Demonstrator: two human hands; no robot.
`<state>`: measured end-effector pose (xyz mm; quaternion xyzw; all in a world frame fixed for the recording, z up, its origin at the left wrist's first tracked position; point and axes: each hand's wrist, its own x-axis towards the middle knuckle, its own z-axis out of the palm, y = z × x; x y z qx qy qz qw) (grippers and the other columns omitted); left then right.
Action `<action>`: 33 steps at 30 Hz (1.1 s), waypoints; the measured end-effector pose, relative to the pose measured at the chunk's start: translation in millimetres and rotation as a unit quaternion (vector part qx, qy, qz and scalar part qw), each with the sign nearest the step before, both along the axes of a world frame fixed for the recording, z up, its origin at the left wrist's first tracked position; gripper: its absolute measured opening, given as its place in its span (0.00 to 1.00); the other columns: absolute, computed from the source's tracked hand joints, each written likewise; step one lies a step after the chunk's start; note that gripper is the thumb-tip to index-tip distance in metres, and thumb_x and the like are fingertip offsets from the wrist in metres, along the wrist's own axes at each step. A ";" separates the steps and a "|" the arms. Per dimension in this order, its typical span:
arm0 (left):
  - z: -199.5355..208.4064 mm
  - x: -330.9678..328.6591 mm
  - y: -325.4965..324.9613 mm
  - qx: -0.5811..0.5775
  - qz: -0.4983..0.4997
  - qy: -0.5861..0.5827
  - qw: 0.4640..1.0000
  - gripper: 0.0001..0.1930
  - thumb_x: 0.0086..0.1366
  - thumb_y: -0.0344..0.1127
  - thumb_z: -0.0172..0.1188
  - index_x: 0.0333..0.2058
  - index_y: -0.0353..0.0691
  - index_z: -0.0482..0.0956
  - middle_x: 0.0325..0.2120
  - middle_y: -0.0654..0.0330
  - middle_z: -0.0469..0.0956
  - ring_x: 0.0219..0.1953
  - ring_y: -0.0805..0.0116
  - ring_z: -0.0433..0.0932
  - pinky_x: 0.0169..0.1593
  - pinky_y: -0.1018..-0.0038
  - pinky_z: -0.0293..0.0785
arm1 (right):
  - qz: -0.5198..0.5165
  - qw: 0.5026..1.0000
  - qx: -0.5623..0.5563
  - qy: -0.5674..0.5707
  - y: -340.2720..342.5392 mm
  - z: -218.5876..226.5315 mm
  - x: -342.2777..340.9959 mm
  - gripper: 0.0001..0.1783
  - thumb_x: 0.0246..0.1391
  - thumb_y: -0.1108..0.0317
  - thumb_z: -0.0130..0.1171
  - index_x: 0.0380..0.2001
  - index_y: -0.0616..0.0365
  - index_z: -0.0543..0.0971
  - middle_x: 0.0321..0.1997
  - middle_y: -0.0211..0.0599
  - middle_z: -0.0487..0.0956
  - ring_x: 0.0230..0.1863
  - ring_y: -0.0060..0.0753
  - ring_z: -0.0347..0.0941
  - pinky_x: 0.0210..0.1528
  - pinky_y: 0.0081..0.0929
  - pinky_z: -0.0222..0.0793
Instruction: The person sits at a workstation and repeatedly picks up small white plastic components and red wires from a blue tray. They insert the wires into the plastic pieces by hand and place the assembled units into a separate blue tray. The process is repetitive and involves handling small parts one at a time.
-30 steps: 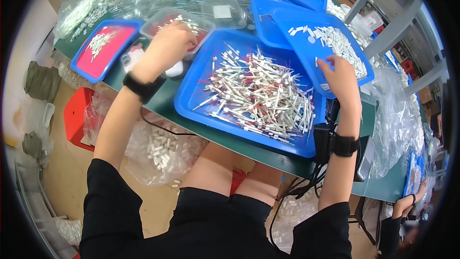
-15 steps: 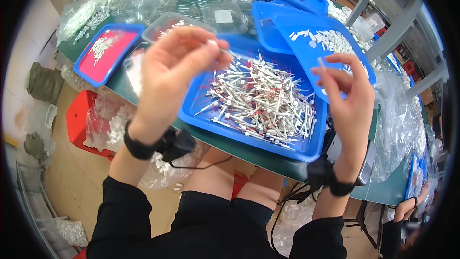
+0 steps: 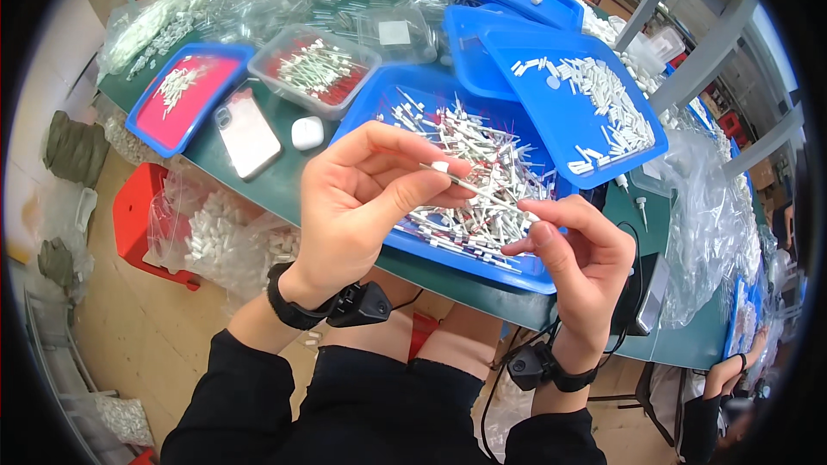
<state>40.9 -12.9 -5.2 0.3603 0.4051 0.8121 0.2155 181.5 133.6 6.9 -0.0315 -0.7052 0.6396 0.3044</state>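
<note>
Over the blue tray (image 3: 525, 282), my left hand (image 3: 357, 202) pinches the end of a thin white stick (image 3: 489, 195) that has a small white block at its tip. The stick slants down to the right toward my right hand (image 3: 590, 258). There my thumb and forefinger are closed on a short white sleeve (image 3: 532, 217) at the stick's other end; whether the stick sits inside it I cannot tell. Below both hands, the tray holds a loose heap of similar sticks (image 3: 482, 151) with bits of red among them.
At the right, another blue tray (image 3: 551, 148) bears short white sleeves. To the left are a clear tub (image 3: 353, 99) of sticks, a phone (image 3: 248, 133), a white earbud case (image 3: 307, 133) and a pink-lined tray (image 3: 151, 120). Plastic bags (image 3: 702, 232) lie rightward; a co-worker's arm (image 3: 736, 368) shows lower right.
Both hands have come down and together over the tray. The right hand brought the white sleeve from the right to the stick's end. The clear tub and phone are uncovered now.
</note>
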 end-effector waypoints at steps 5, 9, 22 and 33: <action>-2.6 1.4 -1.5 0.004 0.011 0.004 1.000 0.05 0.62 0.19 0.54 0.38 0.28 0.72 0.37 0.45 0.79 0.39 0.60 0.81 0.44 0.68 0.81 | 0.000 1.000 0.013 -0.012 0.6 -0.1 1.6 0.10 0.51 0.83 0.56 0.39 0.69 0.80 0.31 0.39 0.77 0.31 0.24 0.74 0.33 0.22 0.79; -4.0 2.5 -1.2 0.007 0.016 0.018 1.000 0.06 0.61 0.17 0.54 0.37 0.28 0.72 0.37 0.45 0.79 0.40 0.60 0.80 0.45 0.68 0.80 | 0.000 1.000 0.004 -0.016 -0.7 -2.1 1.6 0.10 0.52 0.82 0.56 0.39 0.69 0.80 0.30 0.39 0.76 0.30 0.23 0.73 0.32 0.22 0.79; -10.0 -3.2 -15.1 0.021 0.094 0.347 0.933 0.04 0.61 0.17 0.53 0.33 0.31 0.72 0.31 0.46 0.79 0.35 0.56 0.82 0.39 0.68 0.81 | 0.053 0.988 -0.087 -0.117 2.2 2.5 5.8 0.08 0.52 0.78 0.59 0.36 0.68 0.80 0.28 0.38 0.79 0.27 0.24 0.72 0.27 0.21 0.73; -19.4 13.9 -5.9 -0.027 0.040 0.159 0.986 0.08 0.54 0.11 0.57 0.31 0.28 0.77 0.32 0.48 0.79 0.38 0.60 0.81 0.41 0.71 0.80 | -0.137 0.904 0.395 0.086 -14.9 -9.9 -9.1 0.12 0.39 0.81 0.66 0.32 0.60 0.82 0.23 0.34 0.78 0.23 0.31 0.73 0.25 0.22 0.67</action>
